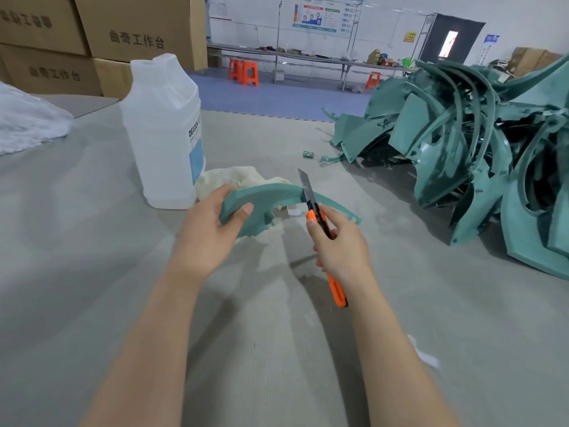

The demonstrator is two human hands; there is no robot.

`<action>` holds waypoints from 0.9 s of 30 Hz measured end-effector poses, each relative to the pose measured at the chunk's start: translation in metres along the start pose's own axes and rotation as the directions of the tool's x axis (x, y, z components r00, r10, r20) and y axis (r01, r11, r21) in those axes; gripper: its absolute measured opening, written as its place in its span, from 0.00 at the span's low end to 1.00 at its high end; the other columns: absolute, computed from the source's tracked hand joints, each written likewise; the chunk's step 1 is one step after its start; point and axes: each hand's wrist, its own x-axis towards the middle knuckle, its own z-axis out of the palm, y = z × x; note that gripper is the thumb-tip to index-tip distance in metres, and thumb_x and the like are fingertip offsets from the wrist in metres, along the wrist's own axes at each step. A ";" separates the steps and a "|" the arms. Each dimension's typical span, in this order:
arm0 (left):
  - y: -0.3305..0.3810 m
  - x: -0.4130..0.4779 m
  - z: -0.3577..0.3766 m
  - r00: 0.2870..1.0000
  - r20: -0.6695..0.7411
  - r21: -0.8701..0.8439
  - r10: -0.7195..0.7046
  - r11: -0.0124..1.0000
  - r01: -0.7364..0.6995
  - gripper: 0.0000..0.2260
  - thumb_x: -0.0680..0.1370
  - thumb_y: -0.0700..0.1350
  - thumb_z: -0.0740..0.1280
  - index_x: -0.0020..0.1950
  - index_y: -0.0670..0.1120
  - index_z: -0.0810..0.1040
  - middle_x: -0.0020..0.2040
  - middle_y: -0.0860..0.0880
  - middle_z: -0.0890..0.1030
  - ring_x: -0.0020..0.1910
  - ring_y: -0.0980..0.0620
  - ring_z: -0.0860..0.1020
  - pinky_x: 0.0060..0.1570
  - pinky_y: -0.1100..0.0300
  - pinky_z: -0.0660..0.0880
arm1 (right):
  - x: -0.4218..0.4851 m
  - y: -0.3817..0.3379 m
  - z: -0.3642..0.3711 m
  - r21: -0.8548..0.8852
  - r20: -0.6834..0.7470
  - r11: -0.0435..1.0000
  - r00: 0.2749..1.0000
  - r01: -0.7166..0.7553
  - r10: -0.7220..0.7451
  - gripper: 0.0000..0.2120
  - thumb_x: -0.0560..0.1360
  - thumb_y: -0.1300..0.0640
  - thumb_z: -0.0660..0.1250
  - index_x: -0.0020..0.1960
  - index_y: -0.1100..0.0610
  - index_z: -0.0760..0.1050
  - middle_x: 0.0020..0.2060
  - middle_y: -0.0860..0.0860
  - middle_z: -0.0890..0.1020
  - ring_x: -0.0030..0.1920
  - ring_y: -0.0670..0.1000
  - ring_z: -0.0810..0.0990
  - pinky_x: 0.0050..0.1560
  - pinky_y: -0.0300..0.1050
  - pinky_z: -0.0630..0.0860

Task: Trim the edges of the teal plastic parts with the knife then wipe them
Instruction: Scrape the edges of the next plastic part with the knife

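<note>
My left hand (212,229) grips the left end of a curved teal plastic part (268,197), held just above the grey table. My right hand (341,245) is closed around an orange utility knife (321,223). Its extended blade points up and away and rests against the part's upper edge near the middle of the arc. A cream cloth (234,177) lies crumpled on the table behind the part, partly hidden by it.
A white plastic jug (163,131) with a blue label stands left of the cloth. A big pile of teal parts (462,143) fills the table's right side. Cardboard boxes (101,35) are stacked at the back left, beside a white plastic bag (27,124).
</note>
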 end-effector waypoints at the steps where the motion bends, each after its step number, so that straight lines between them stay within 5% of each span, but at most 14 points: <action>1: 0.000 0.000 0.000 1.000 0.000 0.008 0.000 1.000 0.000 0.03 0.79 0.47 0.66 0.51 0.51 0.76 0.45 0.50 0.82 0.47 0.46 0.79 0.51 0.44 0.76 | -0.001 -0.002 0.000 0.008 0.014 1.000 1.000 0.001 -0.001 0.15 0.79 0.50 0.63 0.65 0.44 0.74 0.34 0.40 0.78 0.38 0.46 0.78 0.47 0.48 0.78; 7: 0.000 0.001 0.001 1.000 -0.009 0.003 -0.006 1.000 0.006 0.05 0.78 0.47 0.66 0.53 0.49 0.76 0.46 0.48 0.82 0.48 0.44 0.79 0.52 0.44 0.76 | -0.004 -0.009 0.003 0.066 0.102 0.998 0.995 0.013 -0.019 0.19 0.79 0.50 0.64 0.70 0.45 0.72 0.41 0.43 0.76 0.43 0.46 0.74 0.54 0.49 0.76; 12: 0.001 0.001 0.001 1.000 -0.015 0.019 0.011 1.000 -0.011 0.07 0.77 0.50 0.65 0.53 0.49 0.76 0.45 0.48 0.82 0.47 0.44 0.80 0.50 0.44 0.76 | -0.007 -0.014 0.004 0.113 0.137 0.993 0.989 0.047 -0.063 0.18 0.78 0.50 0.66 0.68 0.44 0.73 0.29 0.36 0.75 0.28 0.36 0.74 0.40 0.38 0.72; 15: 0.001 0.000 0.001 1.000 -0.020 0.020 0.011 1.000 -0.011 0.07 0.77 0.50 0.65 0.53 0.50 0.76 0.44 0.48 0.82 0.46 0.45 0.80 0.50 0.44 0.76 | -0.007 -0.016 0.003 0.141 0.167 0.989 0.984 0.046 -0.069 0.18 0.78 0.51 0.65 0.68 0.43 0.72 0.24 0.35 0.76 0.23 0.40 0.72 0.32 0.34 0.71; 27: 0.000 0.002 0.002 0.999 -0.043 0.056 0.009 0.998 -0.006 0.07 0.78 0.47 0.66 0.55 0.48 0.76 0.44 0.47 0.81 0.45 0.46 0.78 0.46 0.53 0.74 | -0.011 -0.020 0.001 0.230 0.201 0.973 0.977 0.030 -0.077 0.14 0.79 0.53 0.65 0.60 0.36 0.73 0.26 0.45 0.72 0.24 0.44 0.68 0.26 0.34 0.69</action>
